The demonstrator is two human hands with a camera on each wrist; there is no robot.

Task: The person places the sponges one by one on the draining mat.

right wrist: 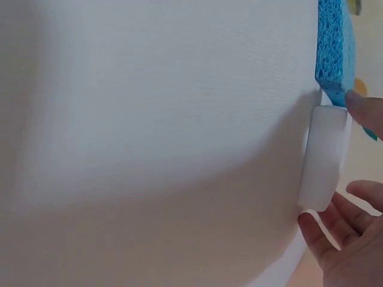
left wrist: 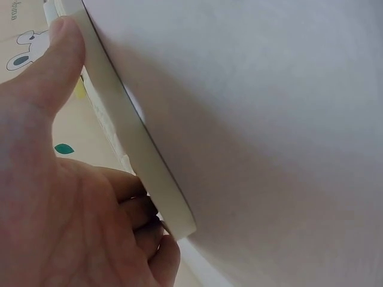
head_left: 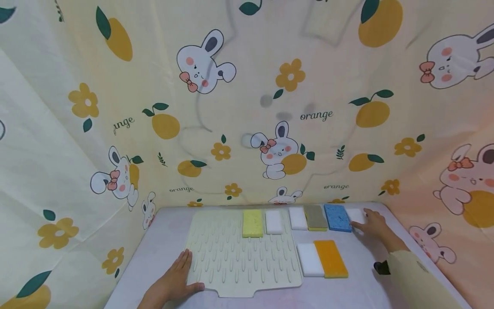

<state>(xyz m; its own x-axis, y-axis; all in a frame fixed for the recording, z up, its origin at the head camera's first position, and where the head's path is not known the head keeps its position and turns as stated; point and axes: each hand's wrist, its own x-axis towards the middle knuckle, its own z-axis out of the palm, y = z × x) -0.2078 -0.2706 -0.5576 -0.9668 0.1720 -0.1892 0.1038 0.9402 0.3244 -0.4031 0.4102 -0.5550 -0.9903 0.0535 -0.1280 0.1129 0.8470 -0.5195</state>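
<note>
My left hand (head_left: 172, 276) rests at the near left corner of a cream ridged board (head_left: 239, 270), fingers along its left side and thumb at its front edge. In the left wrist view the thumb and fingertips touch the board's thick rim (left wrist: 140, 143). At the back right, my right hand (head_left: 372, 225) spans a white sponge (right wrist: 326, 158), thumb at one end and fingertips at the other. The thumb tip also meets the corner of the blue sponge (head_left: 338, 217) standing beside it. Part of the white sponge is hidden by the hand.
A yellow sponge (head_left: 252, 223) and a white one (head_left: 274, 222) lie on the board's back part. Right of it are another white sponge (head_left: 298, 218) and a grey-topped yellow one (head_left: 316, 217). Nearer lie a white sponge (head_left: 310, 260) and an orange one (head_left: 331, 259). Printed cloth (head_left: 239, 107) surrounds the table.
</note>
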